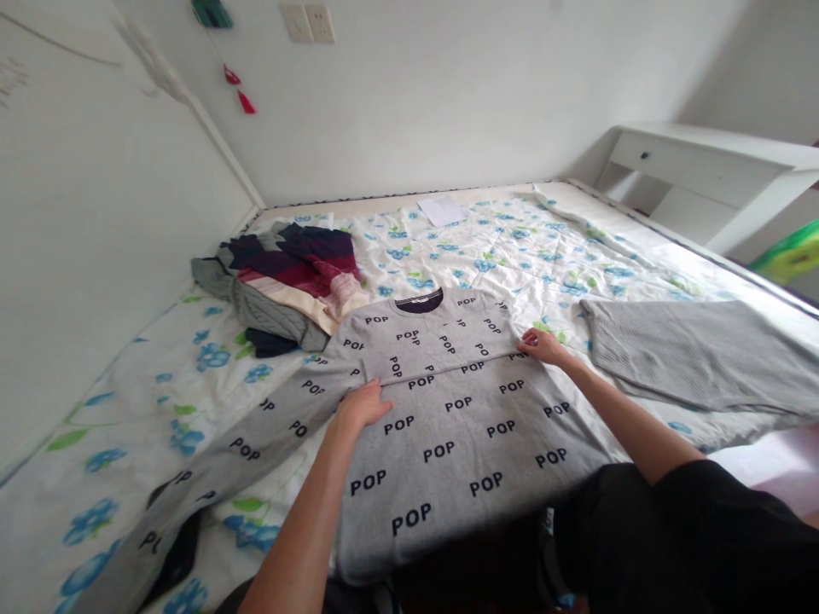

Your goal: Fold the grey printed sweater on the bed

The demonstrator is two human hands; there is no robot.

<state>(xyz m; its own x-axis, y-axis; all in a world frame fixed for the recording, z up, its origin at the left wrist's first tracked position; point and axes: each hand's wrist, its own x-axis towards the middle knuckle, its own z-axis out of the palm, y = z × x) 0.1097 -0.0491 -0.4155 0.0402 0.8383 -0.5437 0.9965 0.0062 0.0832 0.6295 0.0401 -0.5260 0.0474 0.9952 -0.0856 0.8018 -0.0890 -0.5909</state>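
A grey sweatshirt [448, 426] printed with black "POP" words lies spread on the bed, neckline toward the wall. One sleeve is folded flat across its chest; the other stretches out to the lower left. My left hand [364, 405] rests on the side of the chest near the end of the folded sleeve, fingers laid out and thumb apart. At the opposite side, my right hand [543, 347] has its fingers curled at the folded edge of the sweatshirt near the shoulder. A dark object [179, 550] is partly hidden beneath the outstretched sleeve.
Piled clothes [294, 273] in grey, navy, maroon and cream lie at the back left. Folded grey ribbed knitwear [691, 350] is on the right. A white paper [443, 211] sits near the wall on the flowered sheet [512, 264]. Beyond the bed stands a white desk [710, 170].
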